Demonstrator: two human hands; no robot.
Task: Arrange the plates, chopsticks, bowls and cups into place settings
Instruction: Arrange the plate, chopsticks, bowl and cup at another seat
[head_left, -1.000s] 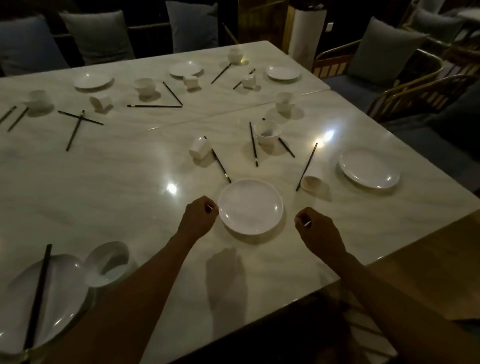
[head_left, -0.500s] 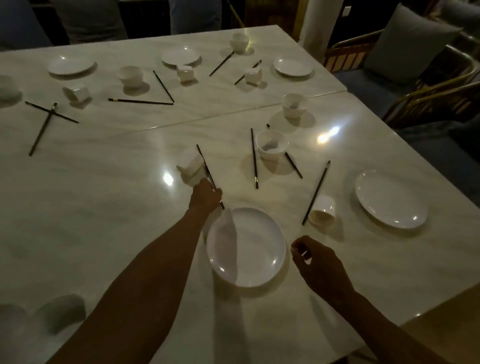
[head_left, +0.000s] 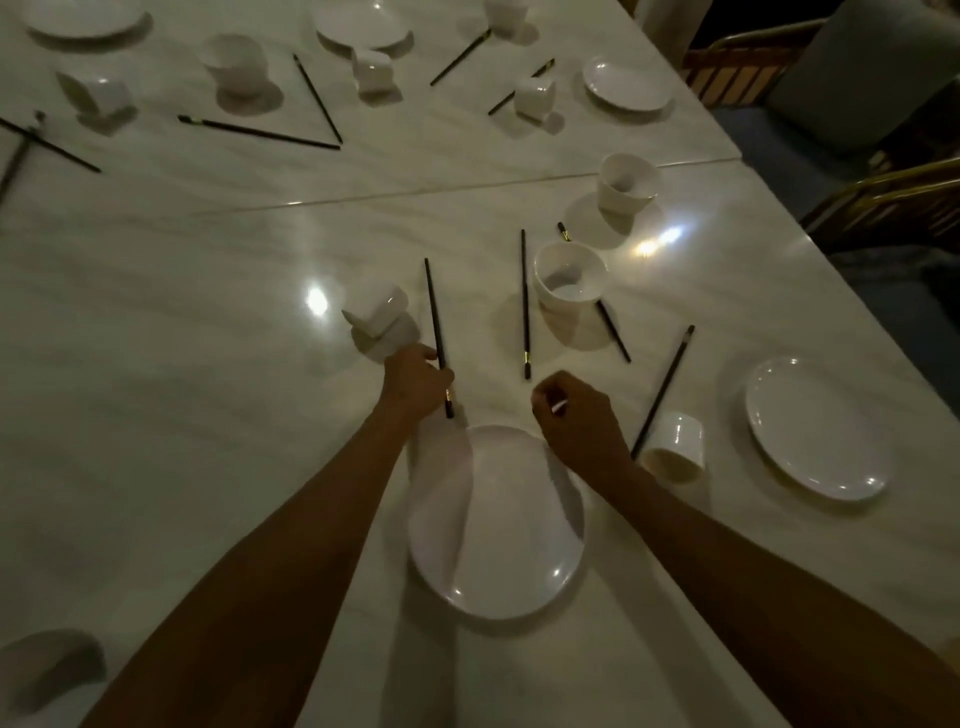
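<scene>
A white plate (head_left: 496, 540) lies on the marble table (head_left: 208, 415) just below both hands. My left hand (head_left: 413, 382) grips the lower end of a dark chopstick (head_left: 434, 306), beside a tipped white cup (head_left: 376, 306). My right hand (head_left: 576, 415) hovers with curled fingers above the plate's far rim, a small pale thing showing between them. A second chopstick (head_left: 525, 301) lies just beyond it, next to a white bowl (head_left: 569, 278). Another cup (head_left: 675, 447) lies on its side to the right, with a chopstick (head_left: 662, 389) against it.
A second plate (head_left: 810, 428) sits at the right edge and another bowl (head_left: 628, 182) farther back. More plates, cups, bowls and chopsticks are scattered over the far table (head_left: 311, 88). Chairs with cushions (head_left: 857, 67) stand along the right side.
My left hand moved up from the plate's left rim and took hold of the chopstick beside the tipped cup. My right hand shifted up toward the plate's far rim. The view leaned in.
</scene>
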